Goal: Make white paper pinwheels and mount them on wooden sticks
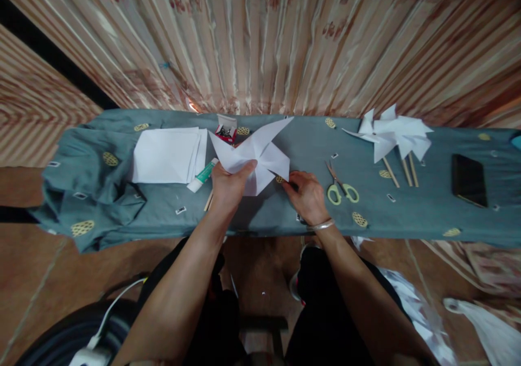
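Note:
A white paper pinwheel (266, 154) is held up over the middle of the cloth-covered table. My left hand (230, 184) grips it, the thumb pressed near its centre and the other fingers hidden beneath the paper. At the pinwheel's lower right edge, my right hand (305, 192) is closed with fingertips together; whatever it pinches is too small or hidden to make out. Scissors with green handles (342, 187) lie just right of that hand. Left of the pinwheel are a white and green glue tube (202, 176) and a small red box of dark metal pieces (226, 130).
A stack of white paper sheets (165, 155) lies at the left. Several pinwheels on wooden sticks (401, 135) rest at the right, with a black phone (469, 180) beyond them. A pleated curtain (260, 45) hangs behind the table (293, 225).

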`<state>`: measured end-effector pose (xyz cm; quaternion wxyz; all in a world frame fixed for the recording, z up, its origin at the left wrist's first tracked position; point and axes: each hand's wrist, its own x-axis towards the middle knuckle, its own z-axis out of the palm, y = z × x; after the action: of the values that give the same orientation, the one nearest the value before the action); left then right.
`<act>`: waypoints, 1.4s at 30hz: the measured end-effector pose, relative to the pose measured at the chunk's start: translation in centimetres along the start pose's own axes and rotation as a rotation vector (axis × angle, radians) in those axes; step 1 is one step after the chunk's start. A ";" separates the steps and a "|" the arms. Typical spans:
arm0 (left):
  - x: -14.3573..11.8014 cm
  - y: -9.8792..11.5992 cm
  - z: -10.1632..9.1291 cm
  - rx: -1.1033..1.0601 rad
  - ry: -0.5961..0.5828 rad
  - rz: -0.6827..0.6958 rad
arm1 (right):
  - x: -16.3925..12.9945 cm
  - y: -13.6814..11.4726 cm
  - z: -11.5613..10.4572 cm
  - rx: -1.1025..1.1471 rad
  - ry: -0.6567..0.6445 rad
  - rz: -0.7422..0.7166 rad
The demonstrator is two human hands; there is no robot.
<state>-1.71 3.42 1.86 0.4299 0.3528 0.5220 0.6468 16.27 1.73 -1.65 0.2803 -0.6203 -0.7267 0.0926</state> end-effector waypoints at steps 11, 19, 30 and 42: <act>-0.1 0.3 0.1 -0.012 0.009 0.014 | 0.1 0.7 -0.2 0.111 0.007 0.021; -0.4 0.6 0.1 -0.024 -0.012 0.015 | 0.1 0.5 0.7 0.085 0.008 -0.017; -0.5 0.7 -0.2 -0.025 -0.019 0.006 | -0.6 0.3 0.1 -0.038 -0.026 -0.097; -0.6 0.6 -0.3 -0.021 -0.022 0.031 | -0.3 0.8 -0.3 0.141 0.018 0.028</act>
<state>-1.86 2.71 2.37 0.4293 0.3634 0.5048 0.6548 17.14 1.59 -1.93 0.3283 -0.6101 -0.7070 0.1420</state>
